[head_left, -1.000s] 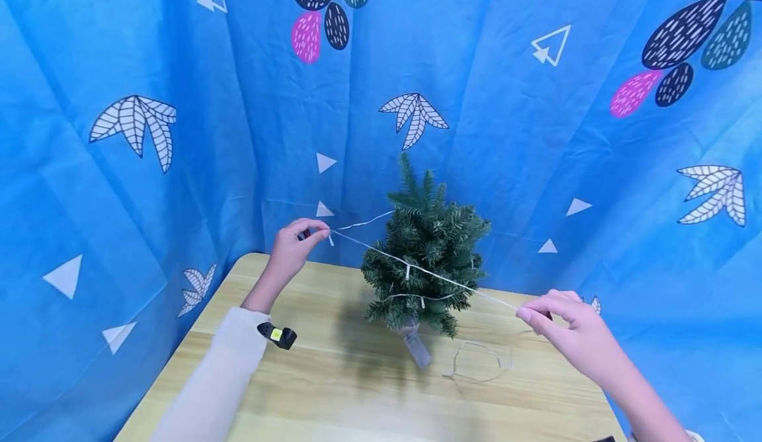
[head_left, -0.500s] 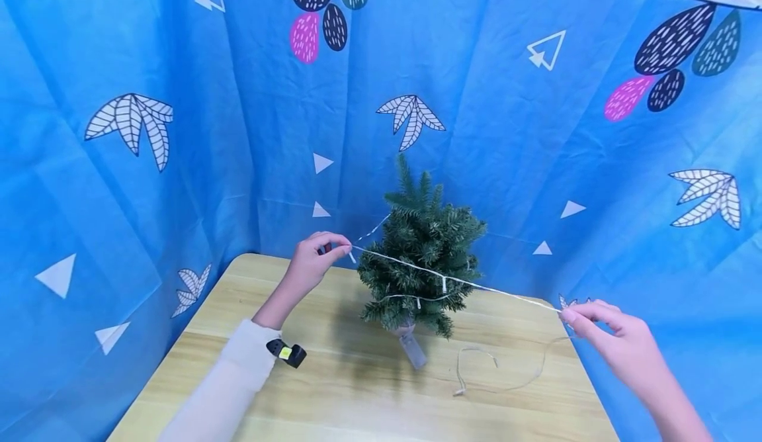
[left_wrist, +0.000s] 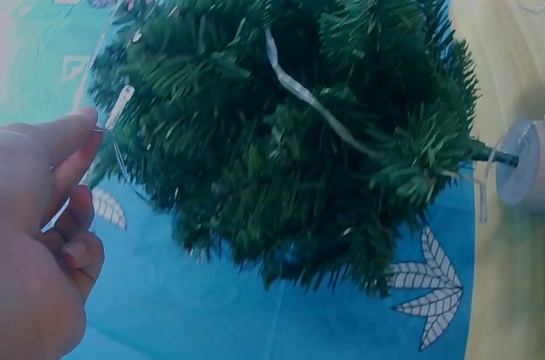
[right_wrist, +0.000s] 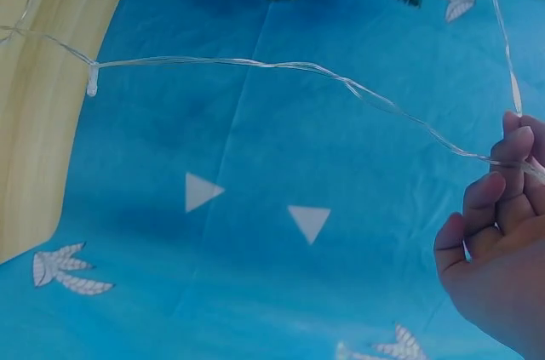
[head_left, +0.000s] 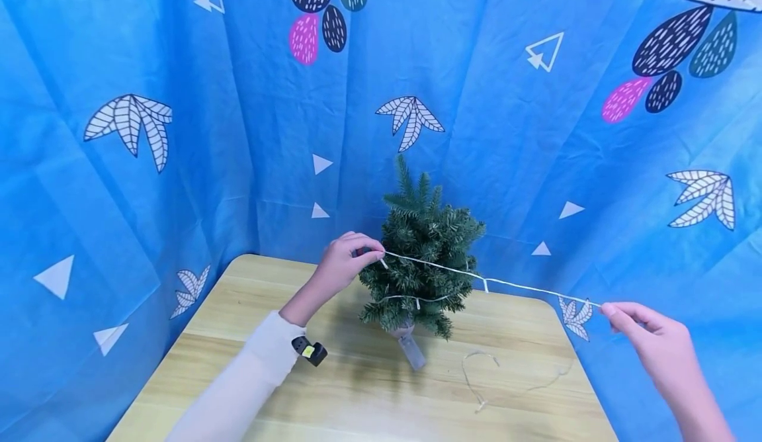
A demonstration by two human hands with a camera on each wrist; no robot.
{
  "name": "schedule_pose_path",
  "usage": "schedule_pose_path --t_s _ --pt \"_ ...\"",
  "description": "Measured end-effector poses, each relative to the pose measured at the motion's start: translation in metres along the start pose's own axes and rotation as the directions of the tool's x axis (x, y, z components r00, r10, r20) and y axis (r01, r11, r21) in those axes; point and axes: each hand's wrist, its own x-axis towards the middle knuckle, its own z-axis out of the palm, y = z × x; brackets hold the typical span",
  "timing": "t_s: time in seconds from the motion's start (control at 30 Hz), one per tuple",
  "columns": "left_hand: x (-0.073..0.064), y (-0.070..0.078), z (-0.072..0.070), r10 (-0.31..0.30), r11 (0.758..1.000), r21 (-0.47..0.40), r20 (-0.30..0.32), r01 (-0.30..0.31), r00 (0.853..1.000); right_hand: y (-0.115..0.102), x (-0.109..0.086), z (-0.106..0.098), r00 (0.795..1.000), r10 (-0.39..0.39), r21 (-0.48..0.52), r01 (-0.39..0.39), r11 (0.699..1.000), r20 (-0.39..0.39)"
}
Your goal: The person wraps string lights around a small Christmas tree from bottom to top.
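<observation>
At the left of the frame, the left hand [left_wrist: 44,228] pinches a wire [left_wrist: 298,89] beside a small bulb [left_wrist: 122,107]. The tree [left_wrist: 255,134] fills the middle, a stretch of wire crossing it; at right are its base [left_wrist: 528,164] and the desk [left_wrist: 507,309], with blue cloth [left_wrist: 230,317] along the bottom

In the head view, the small green tree [head_left: 428,230] blocks the centre and the taut light string [head_left: 485,284] spans the way rightward to the right hand [head_left: 661,343]; the lower-centre tabletop [head_left: 369,412] leaves passing room.
</observation>
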Motion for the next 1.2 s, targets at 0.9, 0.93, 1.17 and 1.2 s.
schedule_pose_path --t_s 0.9,0.93,1.17,1.2 --pt "0.0 0.026 0.017 0.028 0.991 -0.129 -0.058 -0.035 0.998 0.009 -0.005 0.002 0.996 0.085 0.087 -0.085 0.993 0.007" --pt "0.0 0.036 0.018 0.049 0.99 -0.128 -0.067 -0.057 0.997 0.006 -0.006 0.003 0.996 0.087 0.091 -0.087 0.992 0.006" --pt "0.016 0.13 0.053 0.239 0.971 -0.018 0.092 -0.239 0.967 -0.029 -0.015 0.024 0.994 0.052 0.199 -0.032 0.979 -0.093" --pt "0.02 0.141 0.061 0.25 0.968 0.001 0.14 -0.253 0.958 -0.035 -0.016 0.028 0.993 0.044 0.208 -0.02 0.978 -0.113"
